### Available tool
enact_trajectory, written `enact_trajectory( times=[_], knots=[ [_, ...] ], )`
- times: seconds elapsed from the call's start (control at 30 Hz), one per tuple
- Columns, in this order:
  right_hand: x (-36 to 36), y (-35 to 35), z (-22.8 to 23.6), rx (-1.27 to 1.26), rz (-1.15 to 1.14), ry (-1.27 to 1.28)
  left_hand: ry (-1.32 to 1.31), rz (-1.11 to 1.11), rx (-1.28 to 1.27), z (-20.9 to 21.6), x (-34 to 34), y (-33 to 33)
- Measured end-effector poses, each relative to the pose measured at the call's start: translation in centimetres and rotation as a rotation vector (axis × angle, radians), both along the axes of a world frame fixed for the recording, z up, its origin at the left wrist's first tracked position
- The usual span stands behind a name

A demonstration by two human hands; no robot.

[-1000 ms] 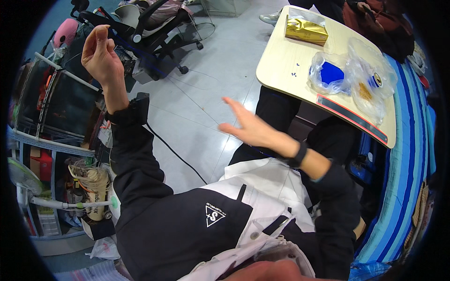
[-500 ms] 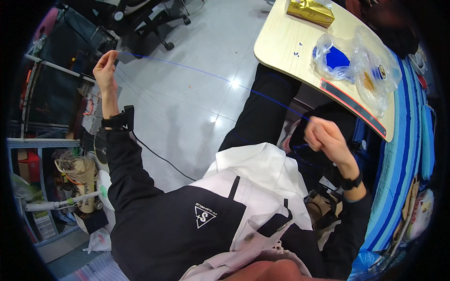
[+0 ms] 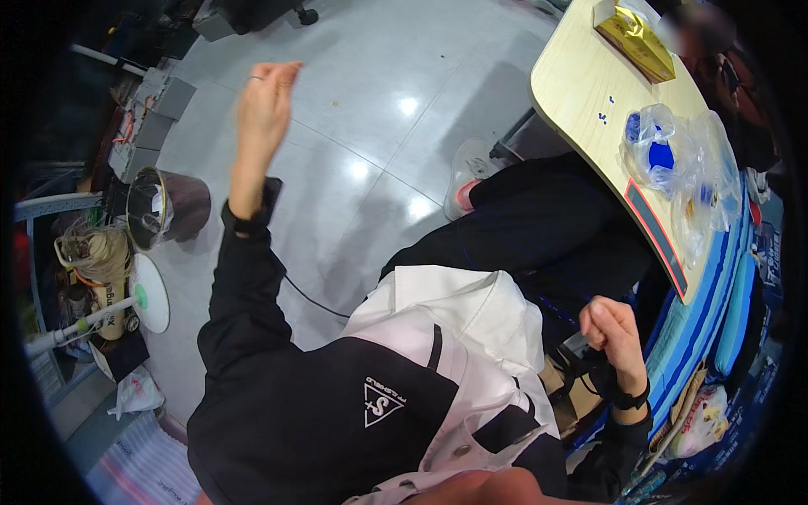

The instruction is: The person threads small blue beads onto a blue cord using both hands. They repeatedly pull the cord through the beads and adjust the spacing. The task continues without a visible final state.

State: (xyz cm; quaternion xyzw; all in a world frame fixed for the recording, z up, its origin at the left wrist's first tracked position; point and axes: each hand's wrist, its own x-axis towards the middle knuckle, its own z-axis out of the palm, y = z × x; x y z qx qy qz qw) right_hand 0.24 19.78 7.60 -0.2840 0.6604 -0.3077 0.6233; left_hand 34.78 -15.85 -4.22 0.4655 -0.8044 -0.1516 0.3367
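Observation:
My left hand (image 3: 268, 105) is raised over the floor at the upper left, thumb and fingers pressed together. Whatever it may pinch is too fine to make out. My right hand (image 3: 610, 332) is closed in a loose fist beside my lap, near the table's front end. A thin blue thread (image 3: 557, 311) shows over my dark trousers and runs up to the right hand, which appears to grip it. Faint blue lines continue across the trousers, but the thread's course toward the left hand cannot be followed.
The pale table (image 3: 572, 93) carries a gold box (image 3: 635, 46), small blue pieces (image 3: 602, 118), clear plastic bags (image 3: 694, 168) with blue contents and a dark red-edged strip (image 3: 656, 236). A bin (image 3: 189, 206) and white fan (image 3: 151, 293) stand left. Someone in dark clothing (image 3: 745, 109) is beyond the table.
The blue thread was stretched between both hands and now hangs over my trousers. My view has turned; the left hand appears further right, the right hand lower. My legs have shifted toward the table.

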Motion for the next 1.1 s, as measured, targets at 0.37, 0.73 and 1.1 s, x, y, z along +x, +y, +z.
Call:
enact_trajectory(
  times=[0.37,0.73,1.1],
  knots=[
    [2.5,-3.6,0.7,0.080,0.031,-0.081,0.516,-1.403,0.733,4.0,-18.1,18.3],
    [-10.2,13.8,7.8,-0.213,-0.166,0.489,0.902,-0.690,0.450,7.4,-7.7,1.5],
    [-16.1,24.7,13.0,-0.579,-0.325,0.742,1.196,-0.335,0.153,12.7,9.9,-22.2]
  ],
)
